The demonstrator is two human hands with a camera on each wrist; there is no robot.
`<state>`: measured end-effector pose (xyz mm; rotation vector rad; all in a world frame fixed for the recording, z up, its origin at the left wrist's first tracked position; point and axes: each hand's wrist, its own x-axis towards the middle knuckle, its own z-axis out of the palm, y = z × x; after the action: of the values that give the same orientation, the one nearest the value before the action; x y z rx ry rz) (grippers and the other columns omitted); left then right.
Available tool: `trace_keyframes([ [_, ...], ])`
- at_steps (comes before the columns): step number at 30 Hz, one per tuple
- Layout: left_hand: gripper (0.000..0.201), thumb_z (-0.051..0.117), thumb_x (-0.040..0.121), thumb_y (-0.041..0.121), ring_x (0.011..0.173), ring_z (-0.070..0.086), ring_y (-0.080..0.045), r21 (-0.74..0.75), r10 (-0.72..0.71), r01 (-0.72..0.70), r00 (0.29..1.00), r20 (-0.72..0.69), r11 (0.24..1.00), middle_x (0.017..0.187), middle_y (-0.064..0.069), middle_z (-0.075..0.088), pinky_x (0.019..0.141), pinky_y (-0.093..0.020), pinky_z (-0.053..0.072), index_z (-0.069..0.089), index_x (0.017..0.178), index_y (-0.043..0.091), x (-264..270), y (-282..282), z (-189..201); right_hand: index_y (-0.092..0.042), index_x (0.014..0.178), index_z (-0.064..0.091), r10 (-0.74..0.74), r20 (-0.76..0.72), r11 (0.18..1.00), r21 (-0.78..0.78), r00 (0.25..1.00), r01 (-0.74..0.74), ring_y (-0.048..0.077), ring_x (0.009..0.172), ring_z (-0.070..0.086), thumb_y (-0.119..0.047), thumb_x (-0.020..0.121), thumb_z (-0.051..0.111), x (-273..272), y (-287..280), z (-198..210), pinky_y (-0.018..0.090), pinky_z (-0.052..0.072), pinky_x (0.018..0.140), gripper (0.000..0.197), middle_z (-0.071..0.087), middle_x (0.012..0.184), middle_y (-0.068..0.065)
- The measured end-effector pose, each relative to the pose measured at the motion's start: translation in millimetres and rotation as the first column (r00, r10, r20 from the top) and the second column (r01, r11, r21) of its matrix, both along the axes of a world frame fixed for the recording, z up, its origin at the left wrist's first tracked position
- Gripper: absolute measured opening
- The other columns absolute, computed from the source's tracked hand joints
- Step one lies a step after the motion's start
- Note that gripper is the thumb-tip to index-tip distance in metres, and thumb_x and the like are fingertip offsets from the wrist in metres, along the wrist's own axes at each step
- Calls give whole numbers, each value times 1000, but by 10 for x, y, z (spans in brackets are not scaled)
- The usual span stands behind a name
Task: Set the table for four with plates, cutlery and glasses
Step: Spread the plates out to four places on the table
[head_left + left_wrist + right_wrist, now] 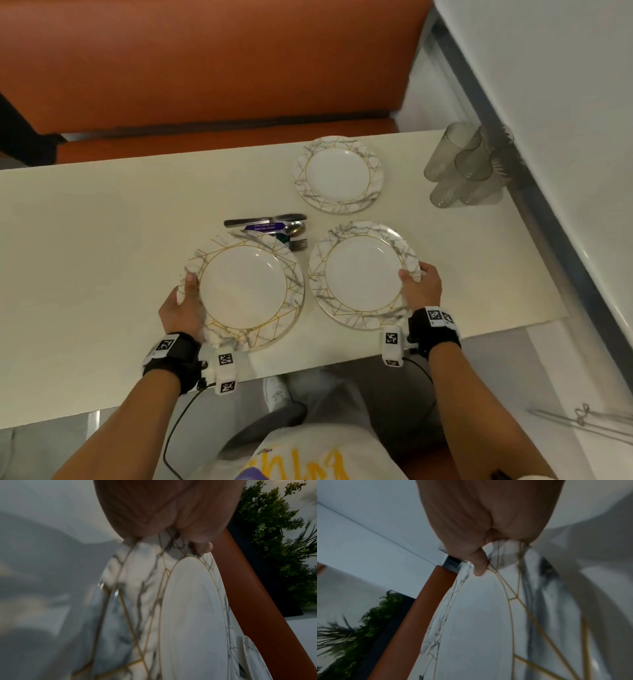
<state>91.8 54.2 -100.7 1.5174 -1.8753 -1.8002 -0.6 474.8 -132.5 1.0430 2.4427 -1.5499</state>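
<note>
Head view: left hand [183,305] gripping left plate [245,287] by its rim, right hand [421,286] gripping right plate [363,275], both over the pale surface [102,240]. Left wrist: thumb pressed on marbled rim. Right wrist: likewise, fingers hidden beneath.

My head view is evenly lit and fairly sharp, bending at its edges. Both wrist views are dim, smeared with blur, soft grey shadows across the table [42,574].
</note>
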Motion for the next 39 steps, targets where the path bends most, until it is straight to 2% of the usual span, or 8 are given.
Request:
trace_keyframes([
  [5, 88, 69, 76, 80, 121, 65, -26, -8, -46, 46, 998, -39, 999, 128, -1, 70, 110, -45, 49, 67, 134, 13, 226, -132, -104, -10, 131, 52, -43, 51, 999, 21, 998, 42, 21, 100, 57, -17, 92, 71, 271, -7, -90, 30, 46, 88, 44, 63, 127, 12],
  [11, 36, 64, 95, 58, 86, 62, -18, -9, -82, 81, 995, -62, 997, 87, 8, 66, 91, -36, 52, 66, 91, 23, 311, -105, -97, -5, 131, 51, -73, 29, 995, 76, 997, 70, 25, 99, 60, -12, 93, 68, 398, -93, -71, 29, 45, 82, 42, 63, 123, 16],
  [16, 46, 66, 89, 68, 84, 61, -21, 11, -81, 82, 993, -82, 997, 92, -8, 71, 99, -54, 53, 69, 98, 23, 383, -94, -108, -4, 130, 53, -65, 56, 994, 94, 996, 60, 31, 105, 63, -13, 90, 71, 496, -73, -126, 29, 46, 82, 45, 64, 124, 19],
  [21, 74, 66, 82, 75, 120, 65, -37, 17, -77, 78, 995, -60, 997, 129, -11, 69, 105, -52, 51, 70, 121, 13, 386, -41, -56, -4, 132, 52, -50, 77, 993, 110, 996, 42, 25, 94, 57, -12, 91, 70, 553, 4, -142, 29, 45, 82, 46, 63, 124, 19],
  [25, 72, 66, 81, 77, 106, 68, -30, 36, -83, 85, 996, -40, 996, 103, -10, 74, 94, -41, 54, 73, 111, 12, 370, 1, -32, -4, 131, 53, -45, 99, 989, 145, 994, 30, 28, 99, 59, -12, 90, 71, 579, 52, -130, 31, 46, 83, 46, 62, 125, 19],
  [32, 108, 66, 62, 93, 122, 65, -31, 46, -66, 66, 998, 0, 997, 133, -12, 68, 100, -45, 56, 66, 133, 11, 327, -32, -111, -7, 131, 55, -5, 215, 909, 407, 977, -85, 38, 125, 45, -31, 88, 71, 554, 13, -27, 47, 43, 101, 52, 49, 134, 18],
  [37, 79, 74, 74, 77, 105, 71, -25, 111, -85, 89, 996, -42, 990, 118, -11, 75, 85, -33, 59, 73, 121, 13, 274, -26, -23, -14, 117, 63, 102, 21, 861, 499, 995, -99, 36, 115, 47, -15, 86, 66, 445, -192, 159, 43, 42, 92, 31, 58, 119, 13],
  [39, 94, 77, 66, 82, 108, 71, -25, 155, -84, 89, 996, -40, 984, 123, -11, 74, 89, -37, 59, 69, 129, 13, 248, -47, -20, -13, 109, 67, 207, -96, 891, 430, 974, -147, 31, 106, 54, -7, 87, 63, 369, -376, 250, 36, 44, 86, 24, 62, 106, 10],
])
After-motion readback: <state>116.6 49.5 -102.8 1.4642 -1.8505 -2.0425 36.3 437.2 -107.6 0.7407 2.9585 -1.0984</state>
